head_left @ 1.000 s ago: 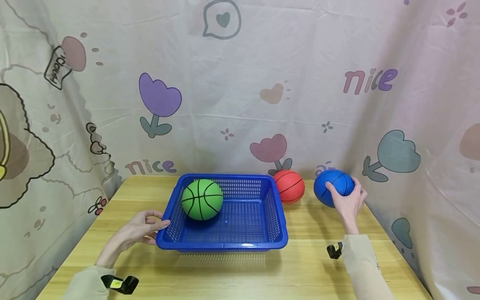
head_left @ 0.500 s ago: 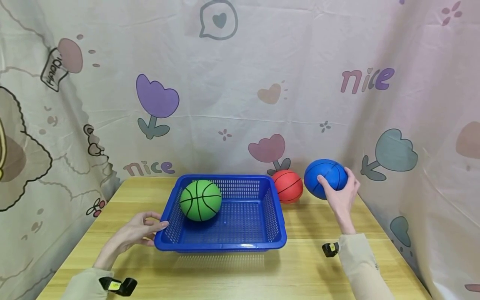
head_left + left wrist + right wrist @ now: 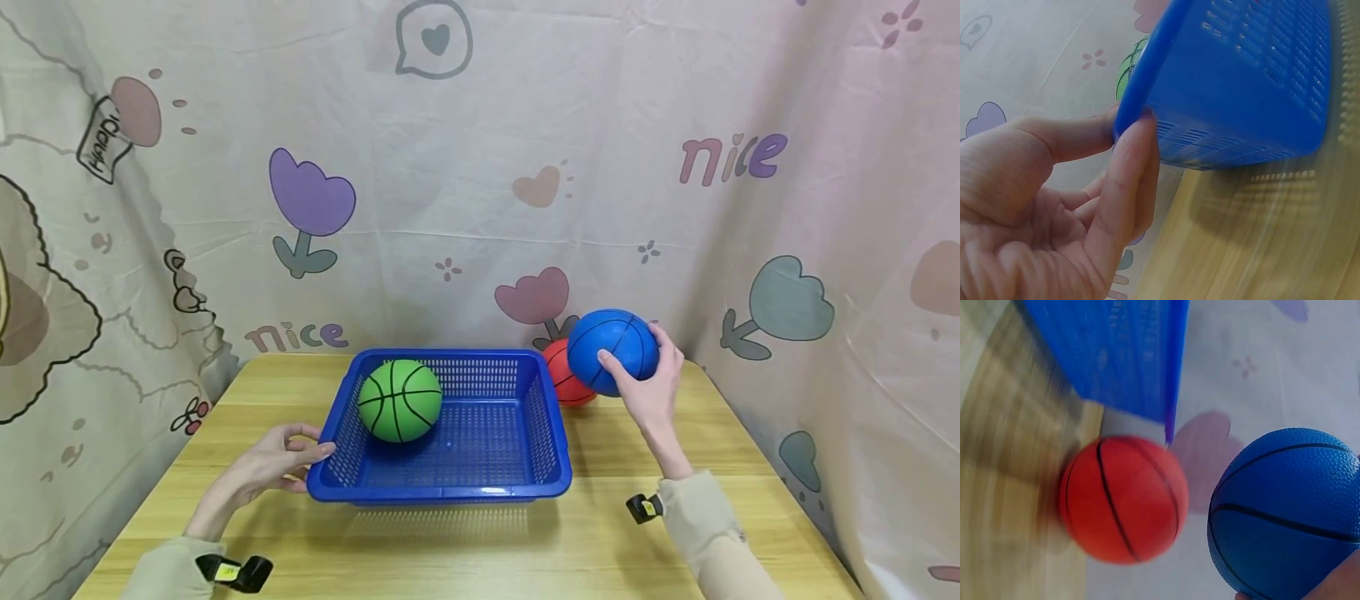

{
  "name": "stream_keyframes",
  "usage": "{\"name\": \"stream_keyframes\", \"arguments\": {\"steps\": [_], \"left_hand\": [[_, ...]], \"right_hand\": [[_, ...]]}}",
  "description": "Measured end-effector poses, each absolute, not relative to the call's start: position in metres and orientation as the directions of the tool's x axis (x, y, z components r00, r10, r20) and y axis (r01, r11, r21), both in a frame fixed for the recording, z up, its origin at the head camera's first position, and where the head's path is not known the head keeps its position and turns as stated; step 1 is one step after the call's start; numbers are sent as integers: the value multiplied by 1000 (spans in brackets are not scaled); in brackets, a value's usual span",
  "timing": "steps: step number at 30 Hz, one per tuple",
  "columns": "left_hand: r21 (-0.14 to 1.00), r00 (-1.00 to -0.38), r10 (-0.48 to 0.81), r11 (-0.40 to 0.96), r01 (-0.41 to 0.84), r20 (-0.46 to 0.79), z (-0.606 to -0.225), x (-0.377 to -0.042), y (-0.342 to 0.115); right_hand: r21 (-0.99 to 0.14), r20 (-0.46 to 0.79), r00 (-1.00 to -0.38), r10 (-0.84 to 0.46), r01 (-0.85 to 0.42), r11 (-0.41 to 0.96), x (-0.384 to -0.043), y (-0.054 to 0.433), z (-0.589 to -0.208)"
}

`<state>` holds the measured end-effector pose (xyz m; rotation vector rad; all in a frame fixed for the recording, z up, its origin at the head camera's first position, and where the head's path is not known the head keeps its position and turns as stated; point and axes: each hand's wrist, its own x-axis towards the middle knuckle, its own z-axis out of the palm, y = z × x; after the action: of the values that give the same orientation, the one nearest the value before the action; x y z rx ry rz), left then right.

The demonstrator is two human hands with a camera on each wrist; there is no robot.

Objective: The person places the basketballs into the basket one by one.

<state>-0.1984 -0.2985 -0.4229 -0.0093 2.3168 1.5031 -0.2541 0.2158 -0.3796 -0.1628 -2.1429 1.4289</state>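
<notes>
My right hand [image 3: 651, 390] grips a blue mini basketball [image 3: 617, 346] and holds it up off the table, overlapping the red ball in the head view. The red mini basketball [image 3: 1124, 499] rests on the table beside the basket's right end. With thumb and fingers, my left hand [image 3: 1079, 194] pinches the left rim of a blue plastic basket [image 3: 448, 493]. Inside that basket, toward its left side, lies a green mini basketball [image 3: 400, 401]. Only a sliver of the green ball shows past the rim in the left wrist view.
The basket stands on a light wooden table [image 3: 600, 542]. Behind and on both sides hangs a pale printed curtain [image 3: 420, 192], close to the table's back edge. The right half of the basket shows bare mesh floor.
My right hand has lifted the blue basketball off the table and carried it left, until it partly covers the red ball. The left hand keeps its place on the rim.
</notes>
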Motion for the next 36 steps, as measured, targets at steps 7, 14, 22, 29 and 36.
{"name": "stream_keyframes", "arguments": {"steps": [7, 14, 22, 29, 36], "left_hand": [[878, -929, 191, 430, -211, -317, -423, -198, -298], [884, -926, 204, 418, -210, -316, -422, -198, -298], [890, -926, 202, 401, -218, -318, -422, -197, -297], [886, -928, 195, 408, -219, -319, -421, -197, -297], [890, -925, 204, 398, -222, -322, -421, -197, -297]], "right_hand": [[-877, 383, -880, 280, -252, 409, -243, 191, -376], [-873, 391, -907, 157, -311, 376, -232, 168, -375], [-856, 395, -918, 29, -356, 375, -225, 143, -383], [-828, 350, -935, -65, -341, 444, -223, 124, -397], [-831, 272, -955, -121, -296, 471, -218, 113, -404]]}}
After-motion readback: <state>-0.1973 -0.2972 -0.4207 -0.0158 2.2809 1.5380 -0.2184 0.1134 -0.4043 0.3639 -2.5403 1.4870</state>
